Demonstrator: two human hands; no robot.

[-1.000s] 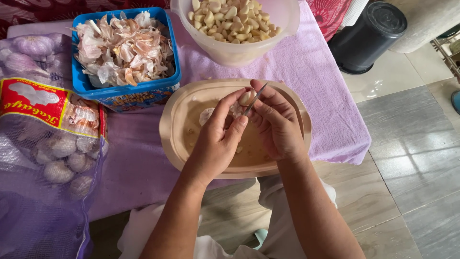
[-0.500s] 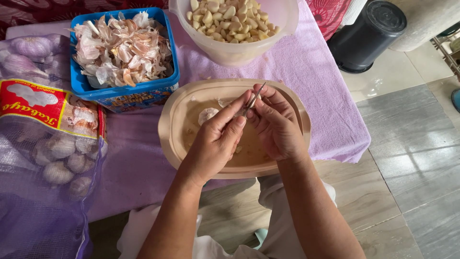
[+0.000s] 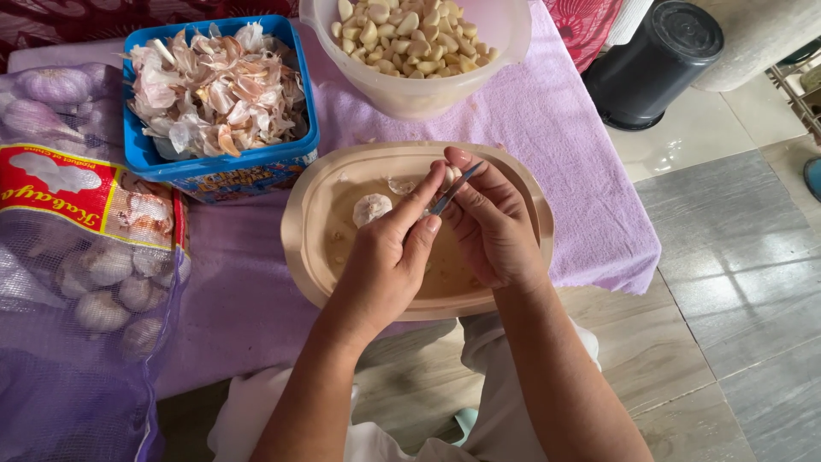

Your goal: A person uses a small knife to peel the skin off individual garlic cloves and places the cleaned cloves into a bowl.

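left hand (image 3: 389,257): closed on a garlic clove (image 3: 448,174), pinched at the fingertips over the tan tray (image 3: 513,184)
right hand (image 3: 489,227): wrapped around a small knife (image 3: 451,196), blade right against the clove
on the tray: one part-peeled garlic piece (image 3: 372,207) plus a scrap of skin, just beside the hands
done so far: looks like loads, the white bowl (image 3: 505,38) is heaped with peeled cloves and the blue tub (image 3: 137,145) is full of skins
left to do: I'd say plenty, the purple mesh sack (image 3: 85,282) on the bench (image 3: 581,154) holds lots of whole bulbs
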